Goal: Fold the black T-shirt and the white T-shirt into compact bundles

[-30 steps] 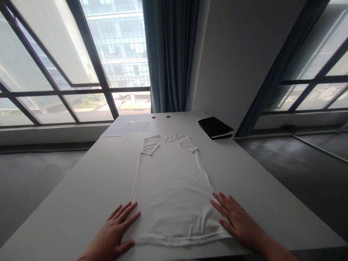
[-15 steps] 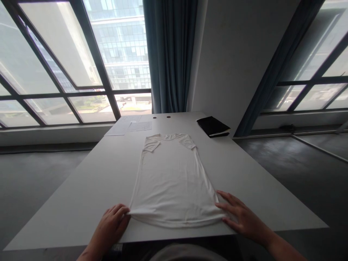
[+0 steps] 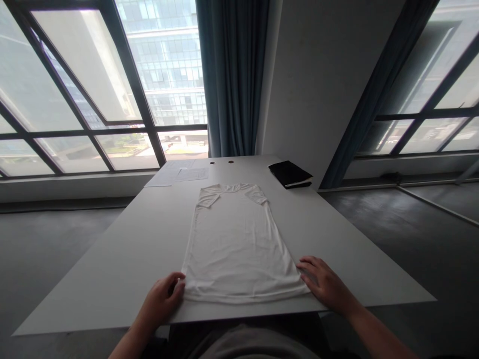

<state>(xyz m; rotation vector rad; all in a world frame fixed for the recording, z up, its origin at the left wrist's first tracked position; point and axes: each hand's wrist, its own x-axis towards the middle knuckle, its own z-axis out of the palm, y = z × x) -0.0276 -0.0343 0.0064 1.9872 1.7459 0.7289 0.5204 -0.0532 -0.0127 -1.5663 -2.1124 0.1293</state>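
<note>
A white T-shirt (image 3: 235,239) lies flat on the table, its collar and short sleeves at the far end and its hem near me. My left hand (image 3: 164,296) is at the lower left corner of the shirt, with thumb and fingertips closed on the cloth edge. At the lower right side, my right hand (image 3: 325,284) rests with its fingers apart, the tips touching the shirt's edge. Light creases run across the cloth near the hem.
The shirt lies on a white table (image 3: 123,264). Toward its far end are a black folder (image 3: 290,173), sheets of paper (image 3: 164,174) and two small round holes. Behind stand a blue curtain (image 3: 234,80), a wall pillar and large windows.
Both hands have moved slightly away from me, along the shirt's sides. The hem lies a little farther from me and looks straighter, and the pulled fold at the left corner has eased.
</note>
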